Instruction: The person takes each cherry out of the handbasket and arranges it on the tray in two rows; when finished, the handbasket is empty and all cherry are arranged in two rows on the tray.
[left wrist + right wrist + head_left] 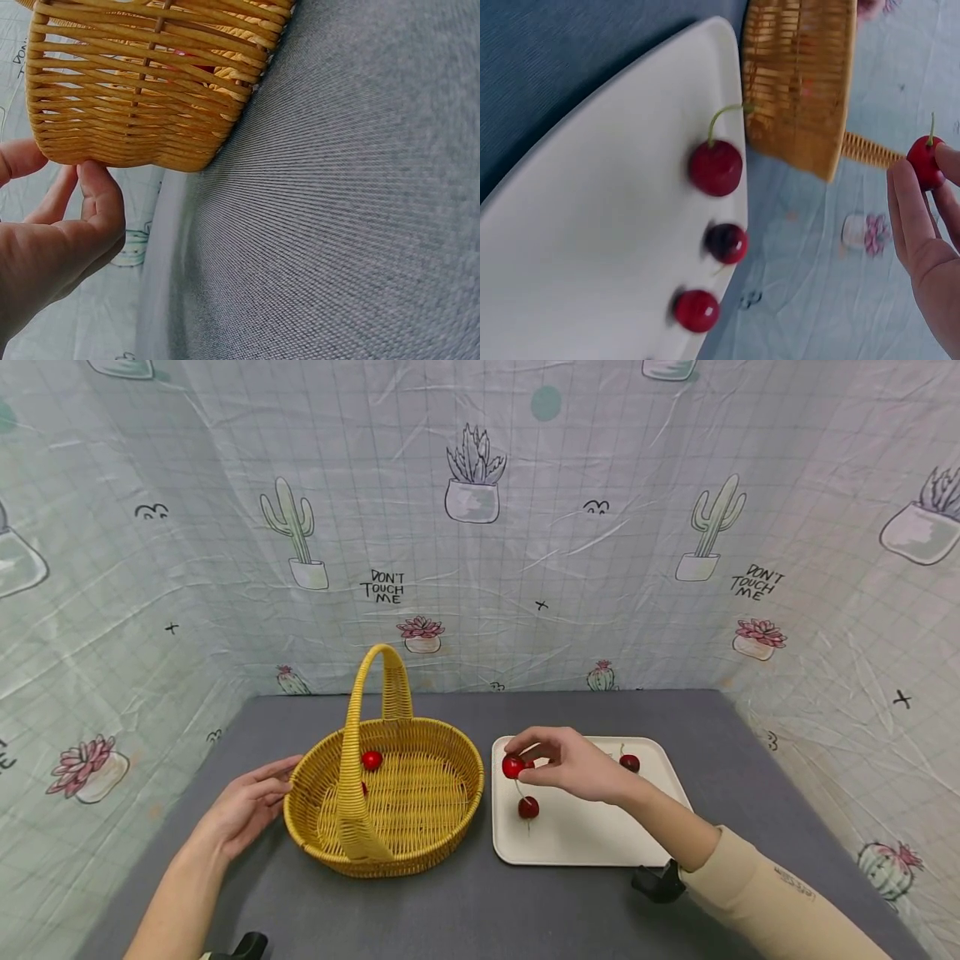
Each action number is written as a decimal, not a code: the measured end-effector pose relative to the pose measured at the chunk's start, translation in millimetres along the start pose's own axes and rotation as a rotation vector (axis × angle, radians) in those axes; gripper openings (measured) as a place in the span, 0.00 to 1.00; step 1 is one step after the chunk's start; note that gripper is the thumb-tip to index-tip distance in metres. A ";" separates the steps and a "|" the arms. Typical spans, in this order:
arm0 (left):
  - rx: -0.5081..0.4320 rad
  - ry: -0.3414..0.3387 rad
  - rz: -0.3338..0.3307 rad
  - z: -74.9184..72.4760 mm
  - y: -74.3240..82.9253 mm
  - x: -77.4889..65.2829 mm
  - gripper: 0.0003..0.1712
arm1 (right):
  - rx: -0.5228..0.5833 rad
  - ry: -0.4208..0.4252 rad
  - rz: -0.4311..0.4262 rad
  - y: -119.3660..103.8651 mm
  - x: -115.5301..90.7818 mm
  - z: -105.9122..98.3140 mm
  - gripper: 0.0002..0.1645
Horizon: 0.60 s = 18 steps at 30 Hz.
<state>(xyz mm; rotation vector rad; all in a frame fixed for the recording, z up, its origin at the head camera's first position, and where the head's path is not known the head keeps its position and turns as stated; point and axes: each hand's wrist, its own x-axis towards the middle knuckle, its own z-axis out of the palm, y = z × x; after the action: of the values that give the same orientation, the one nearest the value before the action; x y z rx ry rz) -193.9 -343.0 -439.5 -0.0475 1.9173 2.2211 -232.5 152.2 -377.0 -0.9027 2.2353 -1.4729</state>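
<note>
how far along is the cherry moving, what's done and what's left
Done: at least one cherry lies in the basket. In hand: the right hand pinches a cherry above the tray; the left hand touches the basket. Left: three cherries on the tray.

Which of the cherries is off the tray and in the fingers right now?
The cherry pinched by the right hand above the tray's left edge. The others lie loose: one just below it, one near the far edge.

left grip (243, 806): fingers relaxed, extended; right grip (573, 766): fingertips pinched, raised
</note>
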 end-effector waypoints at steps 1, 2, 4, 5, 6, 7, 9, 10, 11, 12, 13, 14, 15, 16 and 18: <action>-0.001 0.001 0.000 -0.2 -0.2 0.0 0.39 | 0.001 0.012 0.008 1.9 -2.4 -2.8 0.20; -0.005 0.001 -0.001 -0.3 -0.3 0.1 0.39 | 0.002 0.025 0.014 3.8 -4.6 -5.3 0.20; -0.012 0.002 -0.003 -0.4 -0.5 0.1 0.39 | -0.016 0.050 0.027 8.1 -9.2 -9.5 0.19; -0.015 0.002 -0.004 -0.4 -0.6 0.1 0.39 | -0.022 0.059 0.033 10.7 -11.2 -11.0 0.19; -0.017 0.001 -0.004 -0.5 -0.6 0.0 0.39 | -0.032 0.069 0.037 13.7 -13.3 -12.2 0.19; -0.020 -0.001 -0.004 -0.5 -0.7 -0.1 0.39 | -0.042 0.077 0.041 16.8 -15.4 -13.0 0.18; -0.023 -0.005 -0.002 -0.7 -0.8 -0.4 0.38 | -0.060 0.092 0.048 23.7 -19.5 -14.3 0.18; -0.026 -0.008 0.000 -0.9 -0.9 -0.5 0.38 | -0.064 0.097 0.050 26.9 -21.3 -14.4 0.18; -0.028 -0.010 0.003 -1.0 -1.0 -0.7 0.37 | -0.067 0.099 0.050 30.6 -23.1 -14.3 0.19; -0.028 -0.011 0.006 -1.1 -1.1 -0.9 0.37 | -0.073 0.104 0.056 34.0 -25.0 -14.1 0.18; -0.027 -0.013 0.009 -1.3 -1.2 -1.0 0.36 | -0.074 0.107 0.062 37.0 -26.7 -13.8 0.18; -0.026 -0.015 0.012 -1.4 -1.3 -1.2 0.36 | -0.075 0.113 0.070 40.1 -28.3 -13.4 0.18; -0.027 -0.017 0.015 -1.5 -1.4 -1.3 0.35 | -0.076 0.115 0.073 42.9 -29.8 -12.9 0.18; -0.029 -0.018 0.017 -1.5 -1.7 -1.5 0.34 | -0.079 0.117 0.080 45.5 -31.1 -12.2 0.18; -0.033 -0.020 0.021 -1.5 -2.2 -1.7 0.32 | -0.093 0.128 0.098 49.4 -34.2 -11.4 0.17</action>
<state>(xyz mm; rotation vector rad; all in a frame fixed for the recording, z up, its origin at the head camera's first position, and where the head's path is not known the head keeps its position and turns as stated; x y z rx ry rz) -192.0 -344.5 -441.6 -0.0107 1.8791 2.2581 -229.7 196.0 -419.5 -0.7330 2.4212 -1.4297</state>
